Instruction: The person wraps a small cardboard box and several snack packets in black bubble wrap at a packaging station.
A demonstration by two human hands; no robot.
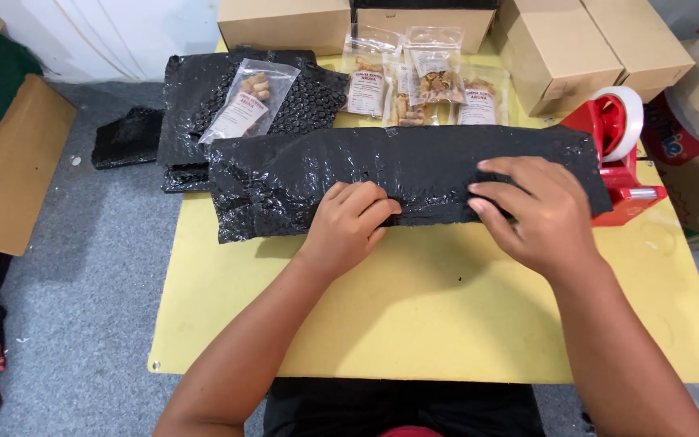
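Here both hands, left (349, 217) pinching and right (531, 212) pressing flat, hold the black wrap (406, 174) mid-table (414, 324); it seems folded, and a loosened pinch could let it spring open.

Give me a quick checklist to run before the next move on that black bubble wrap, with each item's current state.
1. Both hands on the wrap: ok. The left hand and right hand press on the long black bubble wrap sheet.
2. Wrap lying flat on the yellow table: ok, it stretches across it.
3. Anything inside the wrap: cannot tell, it is opaque.
4. Tape within reach: ok. The red tape dispenser sits just beyond the right hand.
5. Snack pouches at hand: ok. One clear pouch lies on the spare black sheets, more at the table's far edge.
6. Tape end ready to pull: cannot tell.
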